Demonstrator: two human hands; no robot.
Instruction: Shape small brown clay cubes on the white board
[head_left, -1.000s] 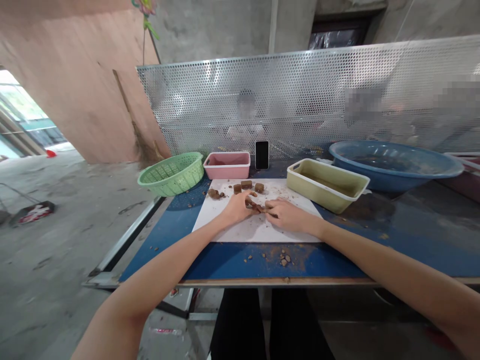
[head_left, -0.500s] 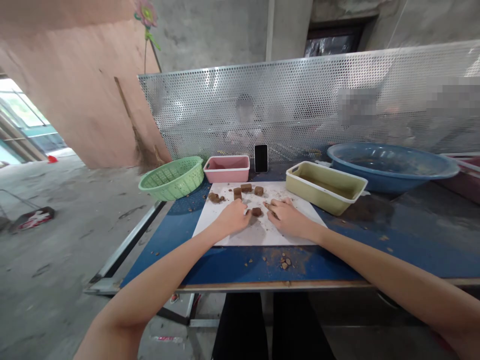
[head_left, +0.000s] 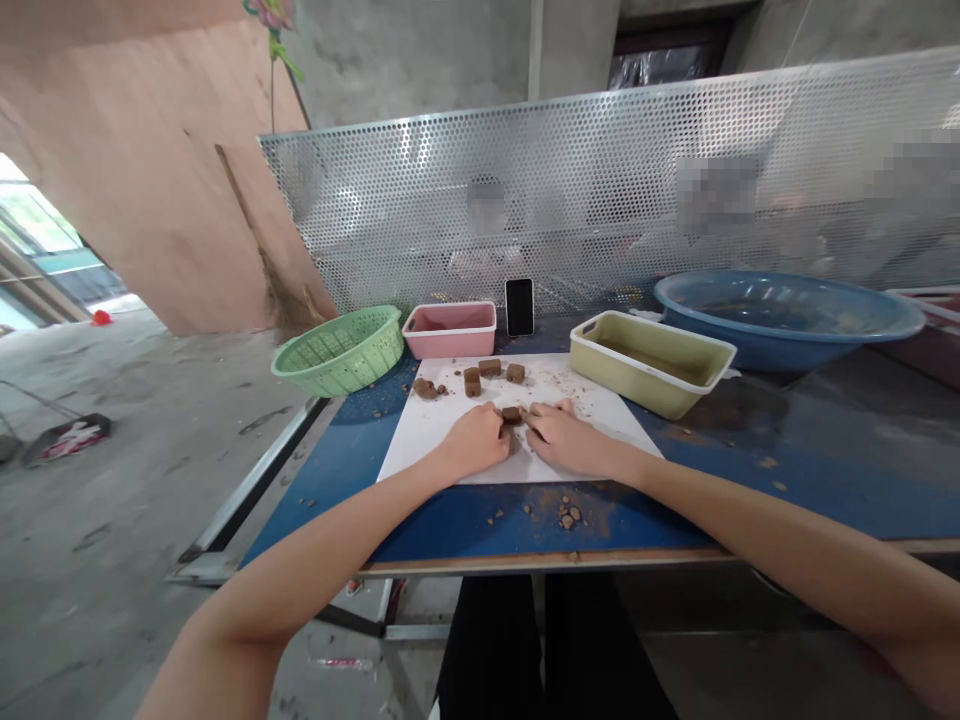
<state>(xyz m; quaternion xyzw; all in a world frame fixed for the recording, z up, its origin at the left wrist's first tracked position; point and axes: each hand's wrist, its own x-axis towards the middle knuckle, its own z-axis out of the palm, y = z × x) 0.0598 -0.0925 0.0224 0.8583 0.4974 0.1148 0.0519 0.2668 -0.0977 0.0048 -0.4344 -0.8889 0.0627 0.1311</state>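
A small brown clay block [head_left: 511, 414] lies on the white board [head_left: 420, 440] between my two hands. My left hand [head_left: 478, 440] is closed, its curled fingertips pressing the block's left end. From the other side, my right hand [head_left: 566, 438] pinches the right end with bent fingers. Just behind them stand other brown clay blocks: an upright one [head_left: 472, 381], a lying one [head_left: 490, 368] and a short one [head_left: 515, 373]. An uneven clay lump [head_left: 424, 388] rests at the board's left with crumbs beside it.
Behind the board are a green basket [head_left: 341, 352], a pink bin [head_left: 450, 344], a phone [head_left: 519, 307] and a yellow-green bin [head_left: 637, 375]. A big blue basin [head_left: 787, 335] sits at the right. Clay crumbs [head_left: 570, 515] lie near the table's front edge. A perforated metal screen [head_left: 570, 200] rises behind.
Both hands have closed in on the small clay block from its two sides and now touch its ends. The camera view has shifted slightly.
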